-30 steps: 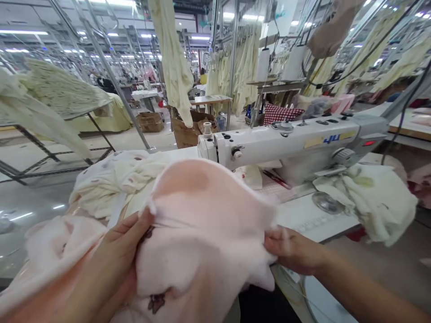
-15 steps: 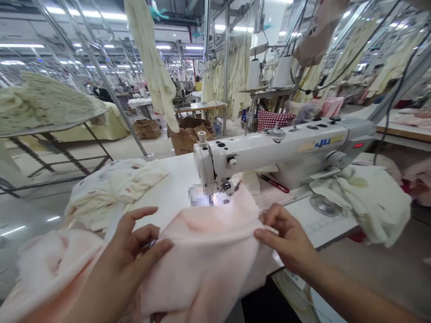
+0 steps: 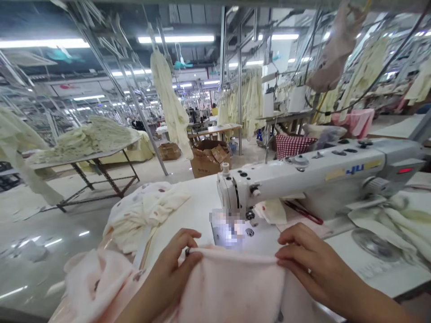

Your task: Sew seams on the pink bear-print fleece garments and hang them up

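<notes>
Pink fabric [image 3: 232,287], bunched up high in front of the sewing machine [image 3: 303,179] a second ago, now lies lowered on the table [image 3: 191,197]. Its top edge is pulled straight, just short of the machine's needle end. The left hand [image 3: 175,264] and right hand [image 3: 310,264] pinch that edge, one at each end.

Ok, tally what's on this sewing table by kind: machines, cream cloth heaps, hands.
Sewing machine: 1
Cream cloth heaps: 2
Hands, left hand and right hand, both holding the pink cloth: 2
Total: 5
</notes>
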A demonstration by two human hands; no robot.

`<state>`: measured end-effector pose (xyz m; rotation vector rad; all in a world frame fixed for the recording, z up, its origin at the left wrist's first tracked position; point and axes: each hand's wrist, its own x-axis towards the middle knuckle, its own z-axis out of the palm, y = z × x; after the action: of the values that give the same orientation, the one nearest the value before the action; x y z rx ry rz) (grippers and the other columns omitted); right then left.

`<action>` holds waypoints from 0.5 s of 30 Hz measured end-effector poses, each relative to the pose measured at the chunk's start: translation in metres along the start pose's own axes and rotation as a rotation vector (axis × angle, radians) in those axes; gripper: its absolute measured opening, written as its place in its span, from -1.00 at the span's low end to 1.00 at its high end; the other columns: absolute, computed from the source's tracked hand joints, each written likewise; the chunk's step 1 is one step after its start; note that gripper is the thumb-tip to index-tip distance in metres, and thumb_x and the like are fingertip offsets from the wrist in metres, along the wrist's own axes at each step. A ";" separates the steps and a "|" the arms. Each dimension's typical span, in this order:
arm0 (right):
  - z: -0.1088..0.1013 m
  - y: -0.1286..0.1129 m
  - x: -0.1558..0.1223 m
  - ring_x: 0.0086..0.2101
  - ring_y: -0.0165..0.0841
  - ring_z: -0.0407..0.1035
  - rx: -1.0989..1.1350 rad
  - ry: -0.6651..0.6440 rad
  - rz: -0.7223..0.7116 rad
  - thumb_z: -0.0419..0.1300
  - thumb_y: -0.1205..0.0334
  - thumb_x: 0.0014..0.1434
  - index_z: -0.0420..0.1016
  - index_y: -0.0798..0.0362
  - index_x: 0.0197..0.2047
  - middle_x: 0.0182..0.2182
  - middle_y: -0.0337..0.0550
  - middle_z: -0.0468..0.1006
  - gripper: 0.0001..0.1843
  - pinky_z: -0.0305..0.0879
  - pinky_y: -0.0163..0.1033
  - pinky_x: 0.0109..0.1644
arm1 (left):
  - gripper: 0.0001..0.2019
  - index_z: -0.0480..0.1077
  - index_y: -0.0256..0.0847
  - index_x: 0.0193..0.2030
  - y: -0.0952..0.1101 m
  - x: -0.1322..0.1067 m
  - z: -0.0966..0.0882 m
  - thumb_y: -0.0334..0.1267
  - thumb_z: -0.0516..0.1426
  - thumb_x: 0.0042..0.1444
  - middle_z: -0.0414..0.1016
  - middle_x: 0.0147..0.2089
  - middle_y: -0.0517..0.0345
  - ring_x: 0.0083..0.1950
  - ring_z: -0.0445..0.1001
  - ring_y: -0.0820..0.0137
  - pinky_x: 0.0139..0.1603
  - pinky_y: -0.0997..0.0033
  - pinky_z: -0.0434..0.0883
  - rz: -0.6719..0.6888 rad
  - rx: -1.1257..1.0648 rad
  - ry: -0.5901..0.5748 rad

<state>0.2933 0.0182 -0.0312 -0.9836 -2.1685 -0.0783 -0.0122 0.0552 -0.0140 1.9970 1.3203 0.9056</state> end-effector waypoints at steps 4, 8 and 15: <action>-0.025 -0.001 0.038 -0.34 -0.32 0.24 -0.049 0.031 -0.116 -0.06 0.48 0.21 0.34 0.08 -0.34 -0.45 -0.14 0.42 -0.79 0.15 -0.23 -0.29 | -0.67 0.29 -0.20 -0.47 0.005 0.063 -0.027 0.03 0.21 -0.10 0.37 -0.49 0.22 -0.43 0.32 0.43 -0.42 0.50 0.24 -0.011 -0.302 0.128; -0.029 -0.018 0.055 -0.40 -0.31 0.20 -0.238 0.046 -0.119 -0.03 0.43 0.20 0.40 0.07 -0.34 -0.51 -0.16 0.42 -0.79 0.03 -0.21 -0.34 | -0.74 0.38 -0.21 -0.40 0.020 0.085 -0.046 -0.06 0.24 -0.10 0.36 -0.46 0.25 -0.38 0.30 0.44 -0.35 0.51 0.22 0.025 -0.240 0.124; 0.066 -0.057 -0.021 -0.54 -0.37 0.30 0.197 -0.326 -0.005 0.02 0.26 0.25 0.48 -0.11 -0.39 -0.66 -0.26 0.41 -0.74 0.21 -0.27 -0.43 | -0.82 0.30 -0.13 -0.18 0.012 -0.007 -0.004 -0.15 -0.02 0.17 0.41 -0.22 0.13 -0.15 0.38 0.29 -0.14 0.32 0.28 -0.015 0.166 0.591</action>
<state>0.2247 -0.0125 -0.0790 -0.9276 -2.4166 0.3088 -0.0107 0.0448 -0.0043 1.9049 1.7666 1.4976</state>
